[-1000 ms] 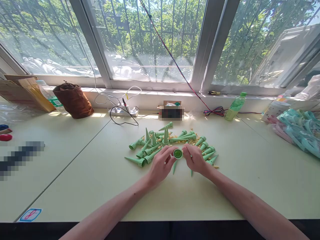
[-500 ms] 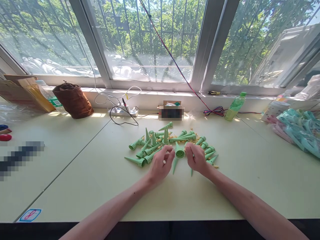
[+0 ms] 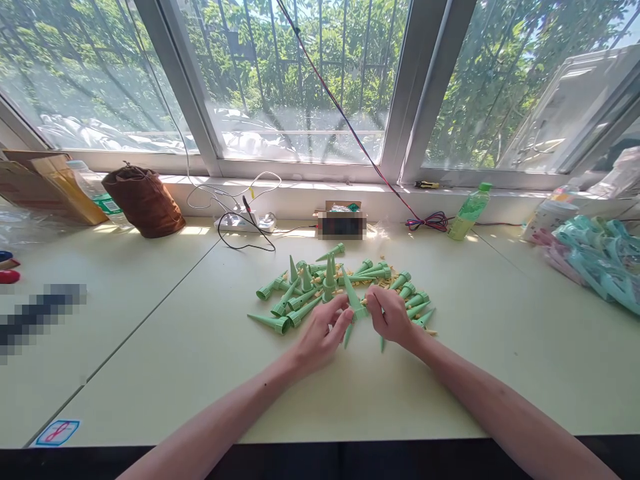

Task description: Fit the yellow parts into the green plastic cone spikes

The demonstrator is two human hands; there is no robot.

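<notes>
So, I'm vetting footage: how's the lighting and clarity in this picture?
Head view: white haze over the middle grey-framed glass window; head view: sunlit patches on the flat pale-green tabletop; head view: pixelation hiding the long dark shape at left.

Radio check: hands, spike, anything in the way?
Left hand at base of green spike; right hand pinched at its side. Spike tip up, leaning left. Loose green spikes and tan pieces crowd close around.
</notes>
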